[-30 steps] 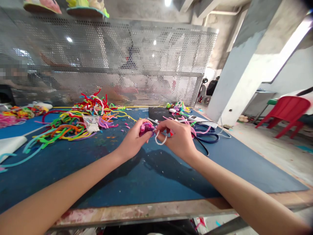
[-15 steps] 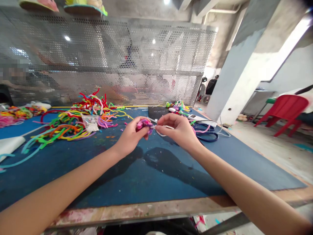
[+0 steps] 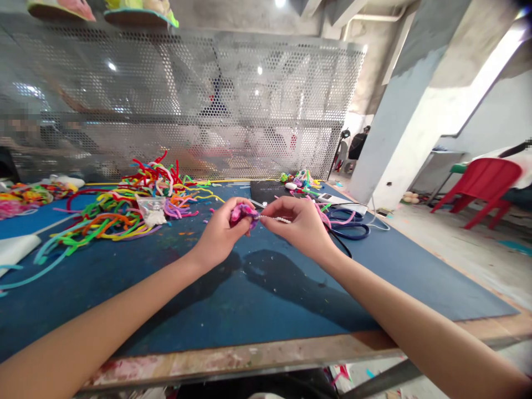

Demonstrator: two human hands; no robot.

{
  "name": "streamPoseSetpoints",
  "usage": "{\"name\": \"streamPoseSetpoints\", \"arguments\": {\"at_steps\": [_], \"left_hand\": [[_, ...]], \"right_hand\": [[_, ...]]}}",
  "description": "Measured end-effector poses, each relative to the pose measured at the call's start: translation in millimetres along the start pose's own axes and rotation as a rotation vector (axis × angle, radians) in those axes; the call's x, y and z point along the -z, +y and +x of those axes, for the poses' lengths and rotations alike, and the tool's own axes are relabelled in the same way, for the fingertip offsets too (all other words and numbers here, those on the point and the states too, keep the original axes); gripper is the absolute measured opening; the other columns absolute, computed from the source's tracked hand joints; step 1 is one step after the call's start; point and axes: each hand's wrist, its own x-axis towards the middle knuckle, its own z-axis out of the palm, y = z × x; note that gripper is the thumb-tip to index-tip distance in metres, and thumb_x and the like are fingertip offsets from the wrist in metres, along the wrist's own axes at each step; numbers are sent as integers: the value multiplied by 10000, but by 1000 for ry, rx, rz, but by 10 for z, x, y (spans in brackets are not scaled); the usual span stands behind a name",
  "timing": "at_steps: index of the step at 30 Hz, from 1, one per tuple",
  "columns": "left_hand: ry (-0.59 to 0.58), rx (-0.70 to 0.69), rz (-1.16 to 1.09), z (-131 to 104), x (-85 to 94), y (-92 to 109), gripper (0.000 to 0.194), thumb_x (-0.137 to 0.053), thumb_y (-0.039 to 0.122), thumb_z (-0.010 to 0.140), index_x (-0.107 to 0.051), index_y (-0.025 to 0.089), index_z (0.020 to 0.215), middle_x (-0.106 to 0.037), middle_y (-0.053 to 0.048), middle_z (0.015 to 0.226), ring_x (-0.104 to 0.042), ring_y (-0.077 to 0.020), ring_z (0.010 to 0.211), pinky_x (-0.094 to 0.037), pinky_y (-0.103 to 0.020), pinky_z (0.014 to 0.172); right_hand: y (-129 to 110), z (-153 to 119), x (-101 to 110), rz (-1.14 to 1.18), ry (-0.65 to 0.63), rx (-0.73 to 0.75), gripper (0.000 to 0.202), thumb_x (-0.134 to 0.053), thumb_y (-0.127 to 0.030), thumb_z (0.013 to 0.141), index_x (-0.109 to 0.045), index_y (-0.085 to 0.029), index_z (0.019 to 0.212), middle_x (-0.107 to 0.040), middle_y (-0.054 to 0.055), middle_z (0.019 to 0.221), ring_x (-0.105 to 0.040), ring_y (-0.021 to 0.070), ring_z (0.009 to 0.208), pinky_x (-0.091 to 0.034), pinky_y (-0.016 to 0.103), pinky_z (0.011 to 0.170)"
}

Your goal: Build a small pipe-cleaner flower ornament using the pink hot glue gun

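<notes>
Between the thumb and fingers of my left hand [image 3: 222,228] is a small fuzzy pink and purple piece [image 3: 243,213], bunched up like shaped pipe cleaner. My right hand [image 3: 297,224] pinches a thin string of white beads [image 3: 280,219] right at the edge of that piece. Its thumb and index fingertips almost meet the left hand's. Most of the bead string is hidden behind and inside the right fingers. Both hands are held above the blue table mat [image 3: 257,310], where their shadows fall.
Left of my hands lies a heap of coloured pipe cleaners [image 3: 112,213] with a clear bag of white bits [image 3: 152,211]. A black flat item [image 3: 264,191] and dark blue cable loops [image 3: 349,224] are behind and right. A perforated metal screen [image 3: 199,105] rises at the back.
My right thumb and index finger have closed together on the bead string beside the fuzzy piece. The string's hanging loop is now mostly out of sight. My left hand keeps its hold.
</notes>
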Motion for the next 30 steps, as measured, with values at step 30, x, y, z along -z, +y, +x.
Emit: {"name": "streamPoseSetpoints", "arguments": {"at_steps": [30], "left_hand": [[-60, 6, -34, -23, -14, -41, 105, -532, 224, 828, -523, 172, 920, -534, 28, 740, -527, -91, 598, -444, -235, 605]], "right_hand": [[19, 17, 30, 75, -72, -35, 151, -692, -216, 650, -593, -173, 756, -638, 2, 718, -622, 119, 671, -481, 225, 580]]}}
